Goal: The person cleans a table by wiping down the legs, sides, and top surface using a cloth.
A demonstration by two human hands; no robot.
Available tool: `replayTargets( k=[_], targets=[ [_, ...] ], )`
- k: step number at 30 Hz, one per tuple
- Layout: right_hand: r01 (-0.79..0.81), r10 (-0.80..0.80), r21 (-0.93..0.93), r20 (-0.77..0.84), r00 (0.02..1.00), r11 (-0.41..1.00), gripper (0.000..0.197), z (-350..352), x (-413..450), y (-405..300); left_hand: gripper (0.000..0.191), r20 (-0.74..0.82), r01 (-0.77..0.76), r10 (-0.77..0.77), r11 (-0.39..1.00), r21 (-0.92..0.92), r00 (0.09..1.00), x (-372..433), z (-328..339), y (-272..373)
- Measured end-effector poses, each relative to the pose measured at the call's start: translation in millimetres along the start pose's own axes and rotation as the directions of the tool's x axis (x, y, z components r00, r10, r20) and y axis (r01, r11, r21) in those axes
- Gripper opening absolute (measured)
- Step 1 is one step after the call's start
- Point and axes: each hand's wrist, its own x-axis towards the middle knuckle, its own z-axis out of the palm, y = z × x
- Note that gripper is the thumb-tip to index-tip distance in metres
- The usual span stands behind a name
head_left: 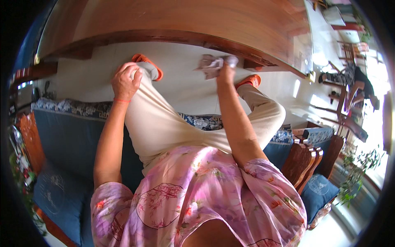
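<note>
My left hand rests on my left knee, fingers spread over the beige trousers, with a thin red string around the wrist. Held out between my legs, below the wooden table's near edge, my right hand grips a crumpled greyish-pink cloth. Motion blurs this hand. A pale, shiny patch shows at its fingertips, and I cannot tell whether it is part of the cloth. Beyond both hands stands the polished wooden table.
I sit on a blue-cushioned wooden sofa with a floral-edged cover. Orange slippers are on the pale tiled floor. Another person sits on a chair at the right. A blue pillow and a leafy plant are nearer.
</note>
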Motion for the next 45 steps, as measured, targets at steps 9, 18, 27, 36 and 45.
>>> replayTargets(
  k=[9,18,27,36,45],
  targets=[
    [0.18,-0.181,0.156,-0.008,0.983,0.971,0.028,107,-2,4,0.011,0.027,0.106,-0.106,0.994,0.022,0.994,0,-6,-8],
    [-0.333,0.246,0.239,0.329,0.912,0.912,0.036,223,-76,81,0.013,0.049,0.156,-0.159,0.986,0.057,0.986,2,-2,-12],
    [-0.458,0.423,0.102,0.252,0.871,0.883,0.037,53,7,86,0.014,-0.026,0.065,-0.065,0.998,-0.017,0.998,0,-9,-7],
    [-0.428,0.335,0.144,0.423,0.842,0.892,0.042,204,-37,76,0.017,-0.032,0.107,-0.109,0.993,-0.05,0.994,-4,-13,-14],
    [-0.712,0.612,0.057,0.466,0.639,0.7,0.045,319,-123,139,0.01,-0.162,0.174,-0.209,0.963,-0.204,0.964,-25,-28,-31]
  ],
)
